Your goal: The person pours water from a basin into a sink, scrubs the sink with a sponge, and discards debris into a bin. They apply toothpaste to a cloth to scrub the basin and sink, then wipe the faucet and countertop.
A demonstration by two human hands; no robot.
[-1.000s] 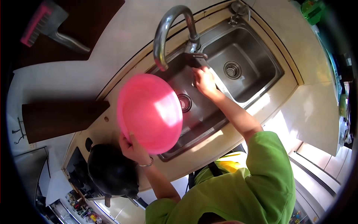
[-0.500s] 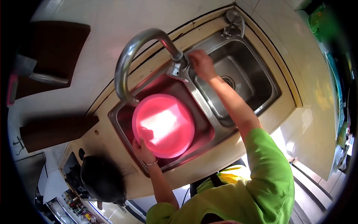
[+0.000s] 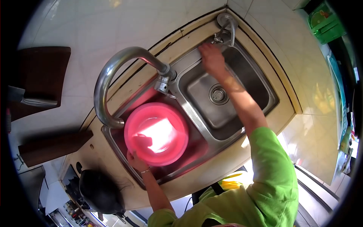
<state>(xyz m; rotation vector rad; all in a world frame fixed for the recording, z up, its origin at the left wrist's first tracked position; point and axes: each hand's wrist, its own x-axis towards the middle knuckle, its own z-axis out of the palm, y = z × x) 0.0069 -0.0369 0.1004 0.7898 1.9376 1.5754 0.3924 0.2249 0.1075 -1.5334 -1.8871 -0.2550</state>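
A round pink basin [image 3: 177, 132] sits in the left bowl of the steel double sink, with bright sunlight across its inside. My left hand [image 3: 137, 162] is closed on the basin's near left rim. Over the upper left edge of the right sink bowl [image 3: 208, 111] is my right hand [image 3: 212, 59], close to the small valve [image 3: 217, 38]. Its fingertips are hard to make out, so I cannot tell whether they touch anything. The large curved faucet [image 3: 104, 81] arches over the left bowl, its spout end beside the basin.
A knife [image 3: 38, 101] hangs by a dark brown board [image 3: 47, 75] on the left wall. Below it juts a brown wooden piece [image 3: 55, 148]. A black pan [image 3: 99, 191] stands left of the sink. A green basket [image 3: 327, 23] is at the upper right.
My right hand has moved from beside the large faucet's base toward the small valve at the back. My left hand stays at the basin's rim. The view has shifted somewhat.
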